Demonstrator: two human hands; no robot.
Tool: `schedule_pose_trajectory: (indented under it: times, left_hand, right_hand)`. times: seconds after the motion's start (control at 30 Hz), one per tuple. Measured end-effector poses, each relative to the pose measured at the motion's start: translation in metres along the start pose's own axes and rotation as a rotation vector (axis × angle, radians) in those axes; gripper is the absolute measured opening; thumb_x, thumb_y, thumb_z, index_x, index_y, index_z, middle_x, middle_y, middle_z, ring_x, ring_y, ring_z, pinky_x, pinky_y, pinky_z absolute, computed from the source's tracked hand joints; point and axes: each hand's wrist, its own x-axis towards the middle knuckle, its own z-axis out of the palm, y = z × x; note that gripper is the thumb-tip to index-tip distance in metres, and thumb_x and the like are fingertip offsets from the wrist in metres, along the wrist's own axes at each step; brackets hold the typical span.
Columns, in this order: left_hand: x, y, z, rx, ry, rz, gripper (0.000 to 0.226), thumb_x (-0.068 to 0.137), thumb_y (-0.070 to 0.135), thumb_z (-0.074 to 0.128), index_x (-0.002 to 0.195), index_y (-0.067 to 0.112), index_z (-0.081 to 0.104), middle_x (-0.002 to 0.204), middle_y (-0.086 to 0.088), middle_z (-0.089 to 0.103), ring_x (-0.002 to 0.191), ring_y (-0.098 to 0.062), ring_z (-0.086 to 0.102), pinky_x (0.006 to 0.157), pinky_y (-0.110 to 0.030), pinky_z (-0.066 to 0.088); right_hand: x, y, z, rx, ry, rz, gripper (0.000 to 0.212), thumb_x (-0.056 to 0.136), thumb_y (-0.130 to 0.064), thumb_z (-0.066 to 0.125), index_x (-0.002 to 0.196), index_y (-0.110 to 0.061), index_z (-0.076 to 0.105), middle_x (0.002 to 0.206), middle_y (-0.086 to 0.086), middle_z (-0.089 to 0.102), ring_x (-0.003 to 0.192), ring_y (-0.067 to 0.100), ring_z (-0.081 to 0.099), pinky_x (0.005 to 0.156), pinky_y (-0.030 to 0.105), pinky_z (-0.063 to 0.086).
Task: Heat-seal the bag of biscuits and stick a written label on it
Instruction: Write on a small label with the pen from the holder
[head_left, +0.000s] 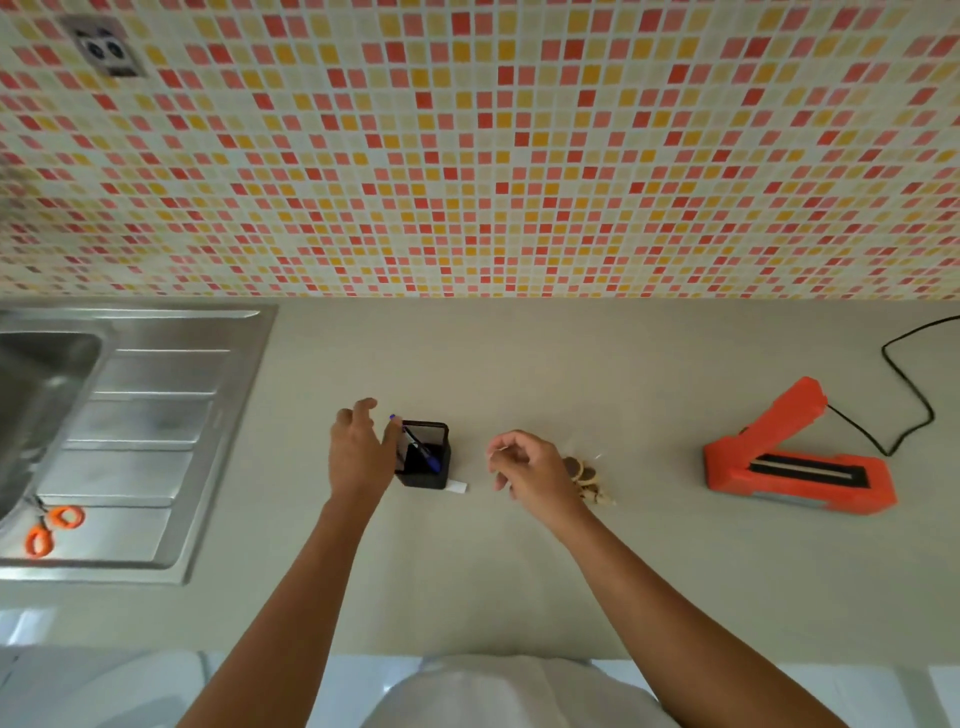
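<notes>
A clear bag of biscuits (589, 478) lies on the beige counter, partly hidden behind my right hand (524, 467). That hand hovers with fingers loosely curled and nothing visible in them. A black pen holder (423, 475) stands left of it, with a blue pen (426, 452) leaning inside. My left hand (358, 452) is beside the holder with fingers spread, its fingertips at the pen's top end. A small white label (458, 487) lies on the counter at the holder's base. The orange heat sealer (795, 470) rests to the right with its lid raised.
The sealer's black cord (906, 400) loops off to the far right. A steel sink with a drainboard (145, 415) fills the left side, and orange-handled scissors (52, 530) lie on it. A tiled wall with a socket (106, 49) rises behind the counter.
</notes>
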Motion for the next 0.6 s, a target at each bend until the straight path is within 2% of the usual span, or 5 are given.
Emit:
schedule_pose_trajectory:
  times: [0.13,0.23,0.33,0.5,0.6]
  left_hand:
    - [0.020,-0.014,0.000,-0.006,-0.126,0.046,0.025,0.094,0.030,0.059,0.113,0.015,0.066,0.099,-0.007,0.065,0.085,-0.020,0.061,0.070,-0.026,0.043]
    - [0.025,-0.020,0.000,-0.065,-0.120,0.109,0.014,0.093,0.025,0.060,0.095,0.016,0.070,0.087,0.000,0.066,0.080,-0.021,0.063,0.067,-0.024,0.039]
    - [0.027,-0.015,-0.008,-0.170,-0.075,0.155,0.010,0.094,0.025,0.059,0.090,0.018,0.066,0.081,0.005,0.065,0.070,-0.018,0.060,0.063,-0.025,0.043]
    - [0.018,0.015,-0.033,-0.441,-0.058,0.259,0.006,0.095,0.019,0.059,0.095,0.017,0.064,0.087,0.006,0.069,0.076,-0.007,0.062,0.065,-0.018,0.046]
    - [0.010,0.027,-0.042,-0.561,-0.140,0.227,0.007,0.096,0.021,0.057,0.095,0.019,0.064,0.088,0.005,0.070,0.078,-0.011,0.064,0.071,-0.022,0.049]
  right_hand:
    - [0.000,-0.005,0.025,-0.006,-0.008,0.021,0.010,0.093,-0.010,0.061,0.089,-0.015,0.069,0.073,0.000,0.069,0.058,0.016,0.061,0.050,0.015,0.041]
    - [0.000,-0.008,0.042,0.009,0.006,0.042,0.009,0.094,-0.014,0.062,0.090,-0.014,0.069,0.074,0.002,0.070,0.061,0.019,0.061,0.049,0.013,0.041]
    - [0.001,-0.011,0.056,0.038,0.018,0.083,0.012,0.094,-0.020,0.063,0.090,-0.011,0.071,0.072,0.001,0.070,0.057,0.017,0.057,0.049,0.016,0.039]
    - [-0.001,-0.030,0.071,0.308,-0.026,0.204,0.030,0.096,-0.033,0.063,0.101,-0.005,0.074,0.070,0.002,0.064,0.048,0.011,0.042,0.045,0.021,0.027]
    - [0.002,-0.036,0.074,0.553,-0.018,0.251,0.038,0.096,-0.041,0.060,0.112,-0.009,0.071,0.071,-0.003,0.060,0.048,0.008,0.036,0.045,0.022,0.022]
